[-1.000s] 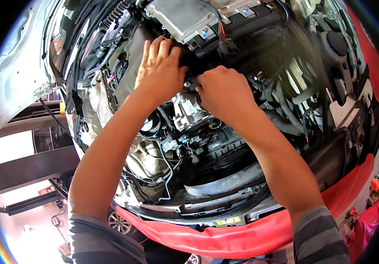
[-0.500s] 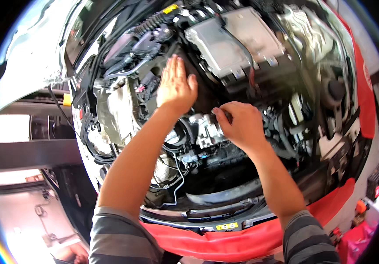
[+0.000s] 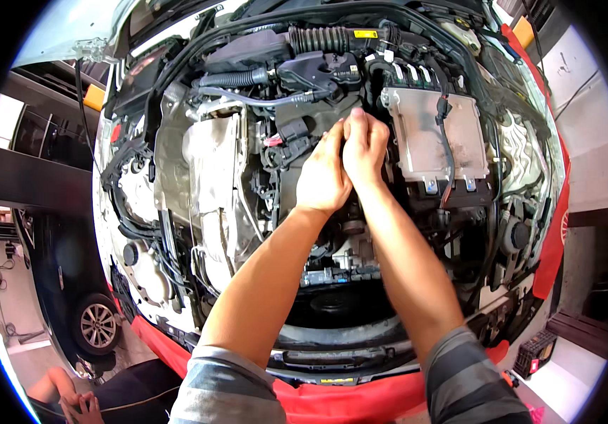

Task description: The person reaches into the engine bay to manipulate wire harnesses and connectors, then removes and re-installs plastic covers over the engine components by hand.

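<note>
Both hands meet above the middle of a car's engine bay, pressed side by side. My left hand [image 3: 323,177] is stretched out, its fingers straight and close together, leaning against the right. My right hand [image 3: 364,147] has its fingers curled and its thumb on top; what lies inside it, if anything, is hidden. Below them is a dark engine cover [image 3: 318,109], partly covered by the hands. A black connector with pink wires [image 3: 292,132] sits left of the fingers. To the right is a flat silver-grey module box [image 3: 424,134] with a black cable across it.
A black ribbed air hose [image 3: 318,39] runs along the back. Silver heat shields [image 3: 212,155] fill the left side. A red cover [image 3: 353,403] drapes the front edge. At lower left are another person's hands [image 3: 81,408] and a dark car's wheel [image 3: 97,324].
My right hand has moved up and inward to meet the left, which has shifted right and slightly down. The view has swung, showing more of the bay's back and the other person's hands.
</note>
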Motion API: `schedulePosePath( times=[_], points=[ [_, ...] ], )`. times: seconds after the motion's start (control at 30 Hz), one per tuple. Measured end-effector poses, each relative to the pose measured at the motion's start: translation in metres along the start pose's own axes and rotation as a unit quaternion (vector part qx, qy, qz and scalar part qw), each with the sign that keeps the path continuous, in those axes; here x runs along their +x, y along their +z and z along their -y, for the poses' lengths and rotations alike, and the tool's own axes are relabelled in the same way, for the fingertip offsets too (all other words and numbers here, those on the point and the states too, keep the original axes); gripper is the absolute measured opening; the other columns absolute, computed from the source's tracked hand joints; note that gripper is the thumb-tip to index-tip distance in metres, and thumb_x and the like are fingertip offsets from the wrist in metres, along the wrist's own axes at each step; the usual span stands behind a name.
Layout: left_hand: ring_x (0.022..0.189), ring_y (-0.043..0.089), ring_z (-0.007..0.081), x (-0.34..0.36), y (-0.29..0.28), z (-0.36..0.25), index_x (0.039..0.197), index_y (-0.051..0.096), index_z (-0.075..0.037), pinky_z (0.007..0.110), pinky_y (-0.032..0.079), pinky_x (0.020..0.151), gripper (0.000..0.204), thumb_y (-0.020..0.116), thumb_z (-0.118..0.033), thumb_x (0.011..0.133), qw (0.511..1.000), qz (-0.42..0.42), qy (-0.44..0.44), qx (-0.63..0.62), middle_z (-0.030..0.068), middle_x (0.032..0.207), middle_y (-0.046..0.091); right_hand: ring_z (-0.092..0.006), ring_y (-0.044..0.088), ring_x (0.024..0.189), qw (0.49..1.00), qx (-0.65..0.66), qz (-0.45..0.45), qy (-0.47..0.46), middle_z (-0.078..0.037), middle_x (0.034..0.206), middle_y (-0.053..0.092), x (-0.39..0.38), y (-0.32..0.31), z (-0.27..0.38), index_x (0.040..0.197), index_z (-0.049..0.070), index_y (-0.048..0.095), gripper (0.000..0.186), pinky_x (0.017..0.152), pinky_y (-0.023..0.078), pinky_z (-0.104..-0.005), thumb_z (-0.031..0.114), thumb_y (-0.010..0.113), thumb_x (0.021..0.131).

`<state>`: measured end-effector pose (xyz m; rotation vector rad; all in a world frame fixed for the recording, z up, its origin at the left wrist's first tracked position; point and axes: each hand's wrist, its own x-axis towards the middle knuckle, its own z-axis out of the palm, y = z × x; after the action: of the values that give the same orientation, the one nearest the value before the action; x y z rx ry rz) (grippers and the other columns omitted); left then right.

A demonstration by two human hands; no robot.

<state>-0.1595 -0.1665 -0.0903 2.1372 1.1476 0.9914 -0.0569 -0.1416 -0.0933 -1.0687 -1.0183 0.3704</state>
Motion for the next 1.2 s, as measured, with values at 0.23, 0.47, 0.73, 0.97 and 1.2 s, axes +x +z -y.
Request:
schedulePosePath(
  times=[0.23, 0.47, 0.73, 0.97, 1.2],
  points=[
    [0.132, 0.051, 0.0372, 0.005, 0.003, 0.01, 0.127, 0.063, -0.003, 0.043, 0.042, 0.111, 0.042, 0.059, -0.019, 0.089, 0.984, 0.008, 0.118, 0.132, 0.0202, 0.139, 0.056, -0.0291, 0.066, 0.069, 0.969, -0.156, 0.191, 0.007, -0.012, 0.08, 0.068, -0.012, -0.061, 0.08, 0.094, -0.001, 0.063, 0.01, 0.062, 0.05, -0.0376, 0.008, 0.058, 0.094],
    [0.136, 0.047, 0.0368, 0.01, 0.013, -0.005, 0.132, 0.061, -0.004, 0.043, 0.041, 0.112, 0.044, 0.057, -0.017, 0.09, 0.981, 0.019, 0.107, 0.163, 0.0199, 0.141, 0.054, -0.0265, 0.033, 0.147, 0.578, -0.533, 0.601, -0.143, -0.01, 0.15, 0.045, 0.019, -0.244, 0.11, 0.135, 0.007, 0.057, 0.059, 0.119, 0.028, -0.0483, -0.002, 0.063, 0.077],
    [0.127, 0.055, 0.0369, 0.003, 0.007, 0.009, 0.122, 0.066, -0.004, 0.043, 0.047, 0.106, 0.037, 0.061, -0.013, 0.087, 0.981, -0.036, 0.108, 0.158, 0.0182, 0.132, 0.06, -0.0288, 0.068, 0.086, 0.768, -0.362, 0.48, -0.219, -0.012, 0.103, 0.065, 0.08, -0.112, 0.1, 0.114, 0.003, 0.068, 0.039, 0.074, 0.058, -0.0376, 0.028, 0.075, 0.084],
    [0.115, 0.061, 0.0322, -0.001, 0.017, 0.012, 0.108, 0.067, 0.002, 0.039, 0.05, 0.099, 0.027, 0.063, -0.005, 0.082, 0.979, -0.078, 0.152, 0.11, 0.016, 0.121, 0.064, -0.0376, 0.069, 0.088, 0.661, -0.416, 0.594, -0.195, -0.019, 0.09, 0.071, 0.105, 0.02, 0.016, 0.084, 0.002, 0.073, 0.028, 0.078, 0.056, -0.0464, 0.028, 0.069, 0.09],
    [0.112, 0.062, 0.0309, -0.001, 0.008, 0.015, 0.103, 0.067, 0.001, 0.038, 0.053, 0.094, 0.023, 0.064, -0.005, 0.08, 0.983, -0.096, 0.138, 0.066, 0.0141, 0.116, 0.066, -0.0372, 0.068, 0.088, 0.67, -0.4, 0.594, -0.194, -0.017, 0.09, 0.07, 0.105, 0.014, 0.016, 0.085, 0.003, 0.071, 0.02, 0.078, 0.055, -0.0472, 0.021, 0.066, 0.09]
  ],
)
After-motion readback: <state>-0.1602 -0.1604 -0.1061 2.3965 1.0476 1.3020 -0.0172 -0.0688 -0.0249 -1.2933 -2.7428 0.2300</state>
